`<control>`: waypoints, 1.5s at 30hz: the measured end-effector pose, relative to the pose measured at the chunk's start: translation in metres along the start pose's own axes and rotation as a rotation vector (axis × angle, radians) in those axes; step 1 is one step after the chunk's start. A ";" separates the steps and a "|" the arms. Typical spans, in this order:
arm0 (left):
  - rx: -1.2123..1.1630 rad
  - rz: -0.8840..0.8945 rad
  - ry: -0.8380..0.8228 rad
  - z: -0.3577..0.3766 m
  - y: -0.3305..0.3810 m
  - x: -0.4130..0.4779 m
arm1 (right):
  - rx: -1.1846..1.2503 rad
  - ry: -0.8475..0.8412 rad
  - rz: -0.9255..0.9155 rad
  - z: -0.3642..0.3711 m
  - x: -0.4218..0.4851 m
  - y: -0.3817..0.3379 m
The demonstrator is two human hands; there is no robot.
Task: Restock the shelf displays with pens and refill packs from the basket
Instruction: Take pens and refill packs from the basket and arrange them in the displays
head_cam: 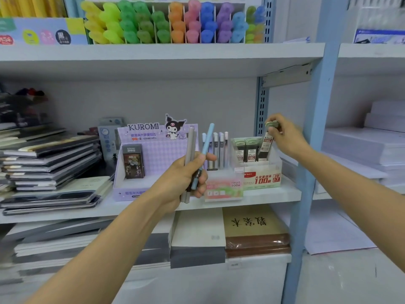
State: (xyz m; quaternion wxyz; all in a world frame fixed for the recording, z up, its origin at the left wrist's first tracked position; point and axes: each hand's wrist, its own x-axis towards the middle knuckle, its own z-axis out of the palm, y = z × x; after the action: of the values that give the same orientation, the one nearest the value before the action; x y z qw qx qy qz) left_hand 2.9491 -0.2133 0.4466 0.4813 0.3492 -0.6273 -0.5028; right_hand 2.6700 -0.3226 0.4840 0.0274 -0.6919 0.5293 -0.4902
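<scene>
The left hand [184, 178] was nearest, raised in front of the middle shelf [274, 194] with its fingers wrapped round a small bundle of pens: two or so grey pens [190, 150] upright and a light blue pen [207, 139] leaning to the right, the thumb pressed across its barrel. Below that hand, on the lower shelf, lay a grey notebook pile [197, 233] beside a brown wrapped book [254, 229].

At the front of the middle shelf stood the Fruit Soda pen display [223, 187], with a few pastel-capped pens [215, 148] upright in it, just behind the left hand's fingertips. Touching its right side was the pencil-lead display box [263, 176]. The right hand [285, 137] hovered over this box, pinching the green cap of a lead refill pack [266, 145] between thumb and fingers. The pack was tilted, its lower end down in the box at the right of a row of like packs.

Left of both stood the purple Kuromi display box [153, 154], holding one dark pack [133, 162] upright. Further left were stacked notebooks [50, 163]. On the shelf above, coloured highlighters [166, 23] filled a divided tray.
</scene>
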 end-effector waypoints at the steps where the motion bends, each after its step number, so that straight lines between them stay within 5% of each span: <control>1: -0.001 -0.004 0.001 0.000 -0.001 0.000 | -0.036 -0.024 0.000 0.002 0.001 0.001; 9: 0.016 0.006 0.015 -0.004 -0.005 0.003 | 0.013 0.001 0.089 0.010 -0.001 0.004; 15: 0.015 0.004 0.056 -0.006 -0.005 -0.001 | -0.198 0.007 0.078 0.018 -0.005 0.004; 18: 0.025 0.012 0.071 -0.008 -0.004 -0.003 | 0.002 0.121 0.006 0.015 -0.011 -0.018; 21: 0.022 0.016 0.092 -0.010 -0.003 -0.004 | 0.422 -0.157 -0.079 0.010 -0.024 -0.058; 24: 0.019 0.023 0.131 -0.011 0.001 -0.006 | 0.546 -0.537 -0.199 0.016 -0.037 -0.085; 30: -0.185 0.122 0.296 -0.027 0.007 -0.017 | 0.678 -0.474 -0.157 0.023 -0.044 -0.090; 37: -0.175 0.240 0.474 -0.022 0.009 -0.015 | 0.461 -0.711 -0.210 0.030 -0.059 -0.093; 41: -0.025 0.268 0.409 -0.015 0.013 -0.013 | 0.541 -0.502 -0.227 0.026 -0.054 -0.113; 45: 0.101 0.278 0.312 -0.002 0.015 -0.009 | 0.443 -0.552 -0.339 0.023 -0.045 -0.130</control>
State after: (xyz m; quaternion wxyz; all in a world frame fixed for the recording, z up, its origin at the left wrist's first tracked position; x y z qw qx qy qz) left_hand 2.9542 -0.2014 0.4592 0.6193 0.3567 -0.6116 -0.3392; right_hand 2.7798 -0.2423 0.5159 0.2361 -0.8528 0.2616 -0.3855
